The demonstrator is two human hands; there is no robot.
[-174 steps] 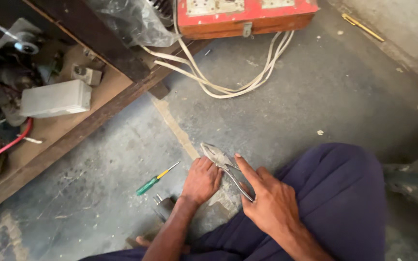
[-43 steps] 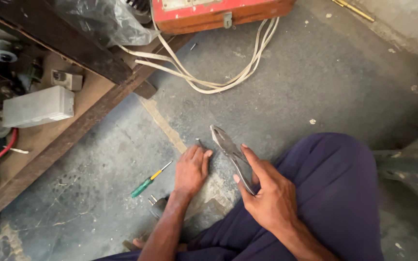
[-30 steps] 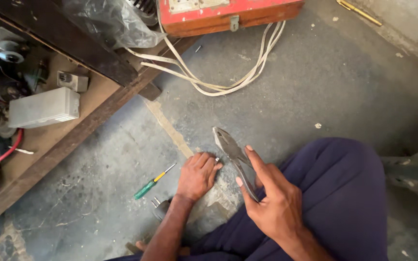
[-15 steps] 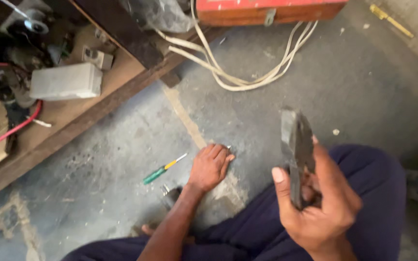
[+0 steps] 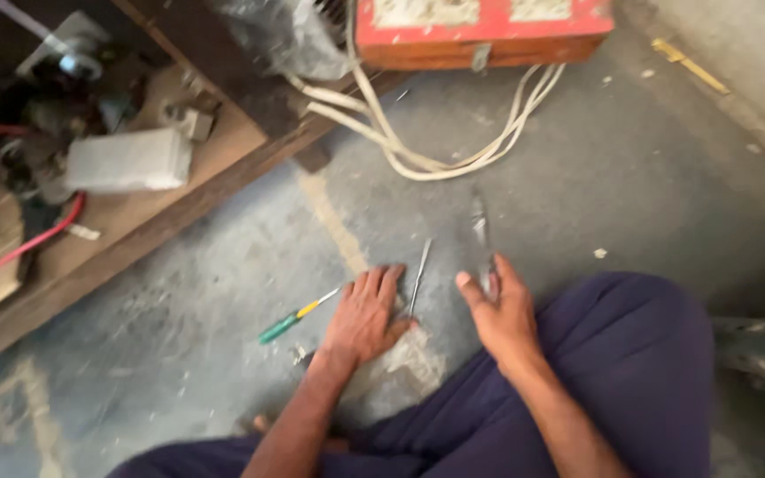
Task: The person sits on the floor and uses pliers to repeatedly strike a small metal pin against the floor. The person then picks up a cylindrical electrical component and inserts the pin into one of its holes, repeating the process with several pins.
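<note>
Grey concrete floor (image 5: 648, 168), wooden shelf (image 5: 179, 190) at left, red box (image 5: 480, 31) with looped white cables (image 5: 453, 150), right hand (image 5: 502, 310) gripping a flat metal blade (image 5: 482, 235), left hand (image 5: 363, 314) spread flat beside a thin metal rod (image 5: 418, 276), green screwdriver (image 5: 298, 316) just left.

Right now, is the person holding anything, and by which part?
The right hand grips a thin metal blade by its lower end. The left hand lies flat on the floor, holding nothing.

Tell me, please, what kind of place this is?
Probably a small repair workshop, with the work done on the floor. A low wooden shelf holds dusty parts and wires, a red box trails white cables, and a green-handled screwdriver lies on the bare concrete.
</note>
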